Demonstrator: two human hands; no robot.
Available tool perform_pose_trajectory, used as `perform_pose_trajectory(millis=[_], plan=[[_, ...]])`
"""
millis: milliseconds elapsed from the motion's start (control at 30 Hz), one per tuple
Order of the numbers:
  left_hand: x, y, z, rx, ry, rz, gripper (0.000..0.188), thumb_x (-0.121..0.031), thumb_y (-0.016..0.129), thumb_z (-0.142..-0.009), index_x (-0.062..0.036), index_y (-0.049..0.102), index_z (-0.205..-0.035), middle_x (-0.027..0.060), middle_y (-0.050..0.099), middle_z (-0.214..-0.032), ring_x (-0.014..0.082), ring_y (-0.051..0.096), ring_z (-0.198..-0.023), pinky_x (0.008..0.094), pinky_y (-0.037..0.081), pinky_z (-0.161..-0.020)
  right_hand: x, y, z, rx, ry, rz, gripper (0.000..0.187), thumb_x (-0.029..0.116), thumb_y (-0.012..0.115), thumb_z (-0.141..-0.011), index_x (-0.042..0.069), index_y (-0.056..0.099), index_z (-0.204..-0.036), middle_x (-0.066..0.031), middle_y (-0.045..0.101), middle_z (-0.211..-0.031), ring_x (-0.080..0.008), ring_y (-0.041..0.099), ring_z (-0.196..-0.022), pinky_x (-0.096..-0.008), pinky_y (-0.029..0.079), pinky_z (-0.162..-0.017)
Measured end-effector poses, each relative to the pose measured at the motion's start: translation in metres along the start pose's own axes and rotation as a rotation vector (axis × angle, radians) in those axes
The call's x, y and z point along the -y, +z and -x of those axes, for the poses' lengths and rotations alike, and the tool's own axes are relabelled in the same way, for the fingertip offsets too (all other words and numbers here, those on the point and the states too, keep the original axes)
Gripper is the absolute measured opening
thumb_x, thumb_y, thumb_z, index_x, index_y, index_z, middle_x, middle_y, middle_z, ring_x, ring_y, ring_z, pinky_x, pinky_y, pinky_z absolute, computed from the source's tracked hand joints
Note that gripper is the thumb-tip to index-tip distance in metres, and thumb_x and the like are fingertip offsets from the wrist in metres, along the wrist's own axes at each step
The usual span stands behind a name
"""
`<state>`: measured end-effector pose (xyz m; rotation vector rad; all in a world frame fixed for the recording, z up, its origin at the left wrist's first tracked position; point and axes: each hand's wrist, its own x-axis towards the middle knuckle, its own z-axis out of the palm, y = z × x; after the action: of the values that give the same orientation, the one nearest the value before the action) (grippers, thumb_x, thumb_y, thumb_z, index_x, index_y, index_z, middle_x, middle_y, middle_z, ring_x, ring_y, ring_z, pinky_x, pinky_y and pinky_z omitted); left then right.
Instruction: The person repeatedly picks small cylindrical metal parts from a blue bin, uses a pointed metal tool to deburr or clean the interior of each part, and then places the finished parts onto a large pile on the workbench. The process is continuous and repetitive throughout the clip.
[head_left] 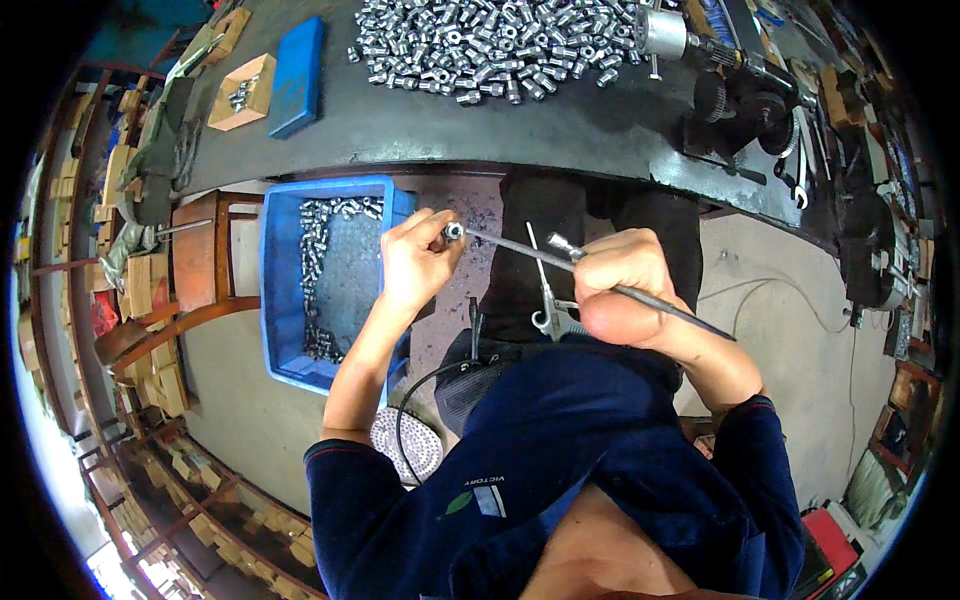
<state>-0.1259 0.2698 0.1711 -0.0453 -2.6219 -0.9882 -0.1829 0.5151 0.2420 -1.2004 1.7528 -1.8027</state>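
Observation:
My left hand pinches a small silvery metal fitting between thumb and fingers, its open end facing right. Wrapped around a long slender dark rod, which looks like a file, is my right hand. The rod's thin end points left and lies close to the fitting; whether it touches, I cannot tell. Its other end sticks out past my right wrist. A second metal fitting shows at the fingers of my right hand. Below, an air blow gun with a thin nozzle lies on my lap.
A blue crate with several fittings stands to the left. On the dark bench lies a big heap of fittings, with a blue box and small wooden tray leftward. A geared metal device and wrench are at right.

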Motion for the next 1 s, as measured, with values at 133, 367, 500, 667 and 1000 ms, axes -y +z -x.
perform_pose_trajectory(millis=[133,367,500,667,1000], plan=[[-0.008,-0.001,-0.001,0.006,0.06,-0.019,0.021,0.003,0.067,-0.062,-0.001,0.065,-0.082,0.0066,0.051,-0.06,0.0129,0.047,-0.046,0.0248,0.037,-0.044,0.0,0.005,-0.004,0.036,-0.016,0.001,0.035,0.022,0.056,-0.069,0.003,0.03,-0.055,-0.0086,0.026,-0.051,-0.0208,0.029,-0.042,-0.033,0.023,-0.043],[-0.027,0.015,-0.01,-0.001,0.343,-0.028,0.024,-0.004,0.071,-0.054,-0.0042,0.061,-0.076,0.0059,0.049,-0.059,0.0224,0.053,-0.048,0.0321,0.04,-0.045,-0.046,0.025,-0.019,0.015,-0.101,0.168,0.03,0.016,0.057,-0.066,0.002,0.032,-0.058,-0.0135,0.032,-0.053,-0.0287,0.035,-0.043,-0.0345,0.029,-0.042],[-0.025,0.023,-0.009,0.049,0.297,-0.032,0.026,-0.008,0.072,-0.055,-0.006,0.061,-0.079,0.0055,0.054,-0.062,0.0246,0.057,-0.054,0.0336,0.044,-0.048,-0.061,0.026,-0.017,-0.007,-0.092,0.163,0.029,0.013,0.058,-0.065,0.003,0.032,-0.058,-0.0132,0.032,-0.053,-0.0283,0.035,-0.044,-0.0336,0.03,-0.043],[0.001,0.022,-0.026,-0.006,0.209,-0.155,0.024,-0.005,0.07,-0.058,-0.004,0.065,-0.082,0.0067,0.054,-0.058,0.0199,0.054,-0.047,0.0309,0.042,-0.046,-0.025,-0.006,0.017,-0.118,0.018,0.077,0.052,0.04,0.057,-0.078,0.004,0.029,-0.053,-0.008,0.025,-0.051,-0.0202,0.03,-0.042,-0.0342,0.022,-0.043],[-0.023,0.048,-0.223,0.04,0.261,-0.139,0.029,-0.019,0.064,-0.074,-0.0028,0.066,-0.099,0.0156,0.064,-0.068,0.0234,0.063,-0.057,0.0342,0.051,-0.058,-0.016,-0.001,0.037,-0.054,0.07,0.168,0.036,0.026,0.059,-0.071,0.005,0.04,-0.049,-0.0046,0.043,-0.047,-0.017,0.044,-0.041,-0.0292,0.029,-0.042]])
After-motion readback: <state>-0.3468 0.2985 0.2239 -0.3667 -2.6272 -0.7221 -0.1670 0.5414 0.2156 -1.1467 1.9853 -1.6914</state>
